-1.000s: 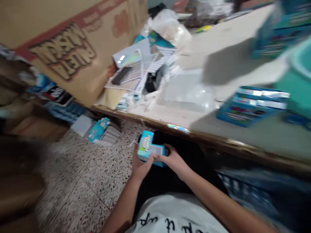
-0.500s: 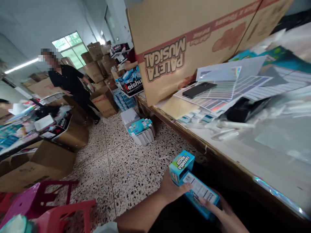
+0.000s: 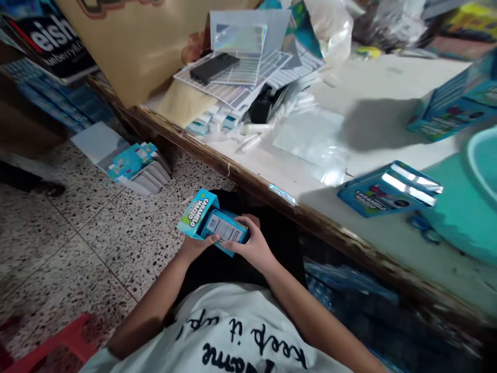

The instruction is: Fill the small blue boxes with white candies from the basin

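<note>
Left hand (image 3: 194, 247) and right hand (image 3: 252, 247) both clasp one small blue candy box (image 3: 212, 223) — held over the lap, below the table edge (image 3: 248, 178).

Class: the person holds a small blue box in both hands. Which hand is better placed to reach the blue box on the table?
Probably the right hand: the table's blue box lies on its side; the left hand is farther off.

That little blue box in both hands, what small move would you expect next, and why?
Probably pressing its end flap shut: the small blue box sits low over the lap, left hand under it, right hand curled over its near end, below the table edge.
</note>
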Demonstrator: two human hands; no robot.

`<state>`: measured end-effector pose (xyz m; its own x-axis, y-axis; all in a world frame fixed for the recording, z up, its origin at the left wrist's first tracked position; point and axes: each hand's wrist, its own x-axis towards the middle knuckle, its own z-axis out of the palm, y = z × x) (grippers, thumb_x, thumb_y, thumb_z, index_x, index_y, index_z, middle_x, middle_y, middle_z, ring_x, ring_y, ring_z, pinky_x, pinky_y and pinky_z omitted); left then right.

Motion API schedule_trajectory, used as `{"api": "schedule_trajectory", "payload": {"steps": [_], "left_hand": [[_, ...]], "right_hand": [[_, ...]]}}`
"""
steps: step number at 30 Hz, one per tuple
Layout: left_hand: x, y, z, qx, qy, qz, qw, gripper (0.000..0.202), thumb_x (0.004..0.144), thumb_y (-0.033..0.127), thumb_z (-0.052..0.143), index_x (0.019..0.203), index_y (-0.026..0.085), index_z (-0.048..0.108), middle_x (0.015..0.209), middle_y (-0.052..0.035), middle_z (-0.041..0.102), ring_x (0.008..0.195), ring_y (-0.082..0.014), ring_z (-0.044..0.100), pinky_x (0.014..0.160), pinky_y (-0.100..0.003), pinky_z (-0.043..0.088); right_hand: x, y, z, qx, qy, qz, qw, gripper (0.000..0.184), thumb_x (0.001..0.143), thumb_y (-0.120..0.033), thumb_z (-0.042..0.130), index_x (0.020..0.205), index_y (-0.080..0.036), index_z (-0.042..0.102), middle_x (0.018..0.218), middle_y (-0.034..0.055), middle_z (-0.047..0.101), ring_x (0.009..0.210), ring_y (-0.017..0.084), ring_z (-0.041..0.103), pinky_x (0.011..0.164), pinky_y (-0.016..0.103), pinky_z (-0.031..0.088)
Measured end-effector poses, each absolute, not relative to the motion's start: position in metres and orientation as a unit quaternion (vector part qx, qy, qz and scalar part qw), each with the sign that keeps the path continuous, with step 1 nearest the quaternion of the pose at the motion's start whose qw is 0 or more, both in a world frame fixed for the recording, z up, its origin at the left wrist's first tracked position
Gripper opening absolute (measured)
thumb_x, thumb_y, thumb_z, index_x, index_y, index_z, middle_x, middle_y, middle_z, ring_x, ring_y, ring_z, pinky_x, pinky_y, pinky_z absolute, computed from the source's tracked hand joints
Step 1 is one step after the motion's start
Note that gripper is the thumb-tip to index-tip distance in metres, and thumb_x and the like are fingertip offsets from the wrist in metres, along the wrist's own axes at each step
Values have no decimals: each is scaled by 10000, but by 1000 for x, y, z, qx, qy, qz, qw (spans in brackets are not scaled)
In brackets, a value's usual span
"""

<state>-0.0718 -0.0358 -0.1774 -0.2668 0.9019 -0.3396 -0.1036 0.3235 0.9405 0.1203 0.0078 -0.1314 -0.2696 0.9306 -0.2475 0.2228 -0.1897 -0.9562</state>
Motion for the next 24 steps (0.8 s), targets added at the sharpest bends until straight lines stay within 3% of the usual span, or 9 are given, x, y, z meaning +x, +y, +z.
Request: {"api": "schedule_trajectory", "payload": {"steps": [4, 8, 14, 18, 24], "left_hand": [[-72, -34, -172, 291, 628, 520, 500, 728, 550, 565, 872, 1121, 151, 688, 1256, -138, 730, 1239, -342, 654, 1119, -470, 488], [-71, -30, -167, 321, 610, 504, 521, 702, 575, 516, 881, 1149, 151, 707, 1195, -113, 761, 1194, -335, 682, 1081, -470, 524], [-73, -28, -171, 328, 602, 496, 533, 662, 609, 489, 875, 1151, 143, 721, 1175, -111, 770, 1144, -316, 706, 1048, -456, 550], [-74, -28, -172, 363, 591, 481, 535, 646, 628, 498, 855, 1159, 155, 719, 1182, -103, 765, 1152, -318, 700, 1087, -485, 520], [-77, -35, -178, 357, 565, 509, 542, 947, 572, 606, 860, 1359, 147, 603, 1446, -172, 613, 1367, -362, 557, 1174, -494, 438]], "right_hand": [[133, 9, -135, -498, -595, 552, 304, 659, 548, -397, 902, 1147, -254, 670, 1275, 60, 560, 1243, 285, 543, 1109, 438, 454], [134, 14, -145, -473, -581, 607, 264, 795, 534, -397, 919, 1264, -271, 630, 1386, 80, 496, 1333, 311, 492, 1160, 474, 414], [130, 16, -152, -518, -591, 585, 204, 767, 505, -468, 942, 1192, -269, 665, 1579, 89, 250, 1582, 328, 80, 1285, 475, 224], [132, 10, -152, -514, -602, 576, 205, 796, 536, -510, 934, 1231, -261, 635, 1549, 116, 243, 1554, 339, 174, 1265, 496, 267], [142, -6, -142, -450, -710, 490, 230, 760, 640, -421, 890, 1322, -273, 590, 1483, 127, 257, 1483, 362, 292, 1231, 547, 304]]}}
